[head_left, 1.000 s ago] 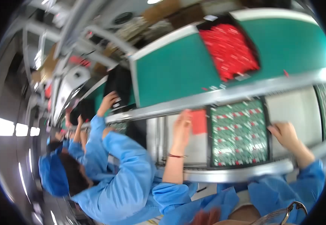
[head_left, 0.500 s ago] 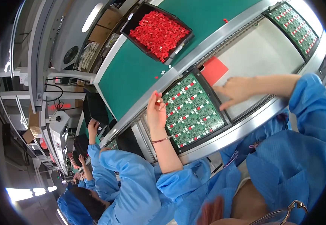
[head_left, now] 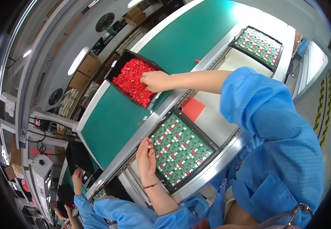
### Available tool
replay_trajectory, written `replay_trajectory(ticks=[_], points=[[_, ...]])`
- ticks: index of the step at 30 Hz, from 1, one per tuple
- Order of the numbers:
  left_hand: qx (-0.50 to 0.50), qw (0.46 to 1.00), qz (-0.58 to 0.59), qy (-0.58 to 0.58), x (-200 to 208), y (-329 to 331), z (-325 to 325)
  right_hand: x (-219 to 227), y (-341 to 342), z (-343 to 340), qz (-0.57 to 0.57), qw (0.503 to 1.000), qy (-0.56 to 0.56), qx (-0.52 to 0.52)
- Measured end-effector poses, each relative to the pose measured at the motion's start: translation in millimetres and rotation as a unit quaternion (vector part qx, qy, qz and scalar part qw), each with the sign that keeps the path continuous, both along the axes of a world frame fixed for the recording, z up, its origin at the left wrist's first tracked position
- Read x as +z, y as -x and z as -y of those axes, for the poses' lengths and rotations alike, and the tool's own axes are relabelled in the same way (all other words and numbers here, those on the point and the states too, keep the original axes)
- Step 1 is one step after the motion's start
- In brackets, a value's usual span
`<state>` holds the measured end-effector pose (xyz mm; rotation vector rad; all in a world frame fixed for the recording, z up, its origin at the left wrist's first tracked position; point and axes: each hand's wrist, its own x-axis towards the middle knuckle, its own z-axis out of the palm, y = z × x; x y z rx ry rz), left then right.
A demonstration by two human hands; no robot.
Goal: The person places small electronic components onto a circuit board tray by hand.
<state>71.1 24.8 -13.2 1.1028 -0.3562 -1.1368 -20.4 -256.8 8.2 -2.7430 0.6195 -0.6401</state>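
My left hand [head_left: 146, 162] is at the left edge of a framed panel of green circuit boards [head_left: 180, 147]. Its fingers are curled, with a small red plastic part [head_left: 147, 141] pinched at the tips. Rows of red and white parts sit on the boards, held in a black carrier frame [head_left: 198, 133]. My right hand [head_left: 156, 81] reaches into a black bin [head_left: 156, 65] heaped with small red plastic parts [head_left: 131, 78]. Its fingers are bent together against the heap; whatever is between their tips is hidden.
A red card [head_left: 193, 109] lies on the line beside the carrier. Another framed board panel [head_left: 259, 45] stands farther right. Loose white and red bits [head_left: 145, 118] lie on the green surface [head_left: 108, 114]. At left, a co-worker's hand [head_left: 77, 179] is by a black bin [head_left: 77, 156].
My right hand has left the carrier's right side and gone into the bin of red parts. My left hand stays by the boards, still pinching the red part. The whole view has shifted.
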Motion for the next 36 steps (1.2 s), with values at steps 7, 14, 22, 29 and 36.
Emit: replay_trajectory(ticks=[7, 14, 22, 29, 36], points=[[-0.041, 0.994, 0.099, -0.028, -3.5, 7.3, 8.8, -5.3, -38.3, 9.9, -0.097, 0.995, 0.023, 0.008], [-0.097, 0.932, 0.339, -0.089, -21.7, 26.6, 25.1, -11.0, -12.4, 6.3, -0.061, 0.996, 0.057, 0.003], [-0.122, 0.759, 0.633, -0.093, -18.8, 39.0, 16.2, -13.3, -21.6, -7.0, 0.049, 0.997, 0.054, 0.006], [-0.122, 0.748, 0.65, -0.053, -25.4, 39.4, 23.3, -3.0, -11.5, -10.2, -0.062, 0.996, -0.021, -0.053], [-0.091, 0.727, 0.679, -0.049, -24.4, 41.5, 11.8, -4.9, -22.9, -26.6, -0.017, 0.999, 0.023, -0.03]])
